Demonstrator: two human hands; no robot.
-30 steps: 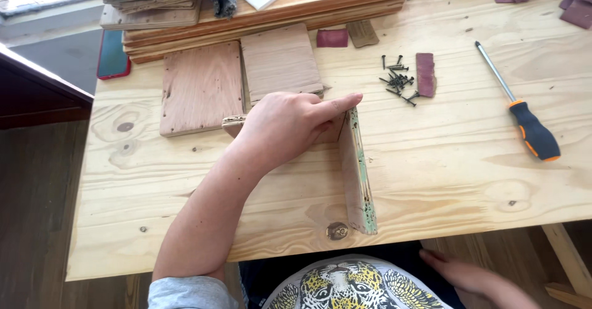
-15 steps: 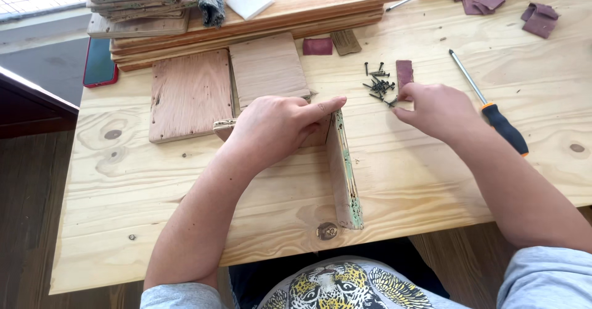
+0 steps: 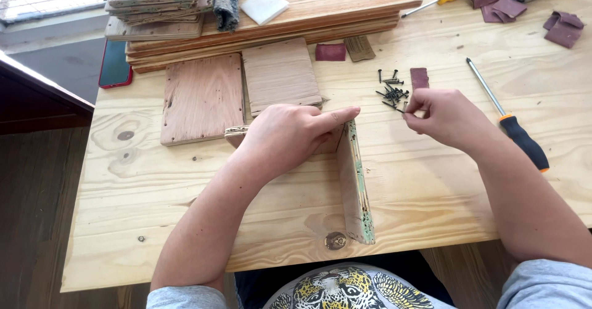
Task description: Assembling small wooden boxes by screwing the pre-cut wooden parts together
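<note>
A pale pine worktable (image 3: 431,186) fills the view; at its far edge lies a stack of long wooden boards (image 3: 271,13), with two flat square wood panels (image 3: 203,96) just in front of it; a board standing on its edge (image 3: 354,186), paint flaking green, runs toward the table's near rim; the left hand (image 3: 290,138) lies flat over a wood piece meeting that board's far end, fingers together, forefinger stretched along the top; the right hand (image 3: 447,117) pinches a dark screw (image 3: 404,109) between thumb and fingertips, beside the small screw pile (image 3: 390,90); a black-and-orange-handled screwdriver (image 3: 512,127) lies just right.
</note>
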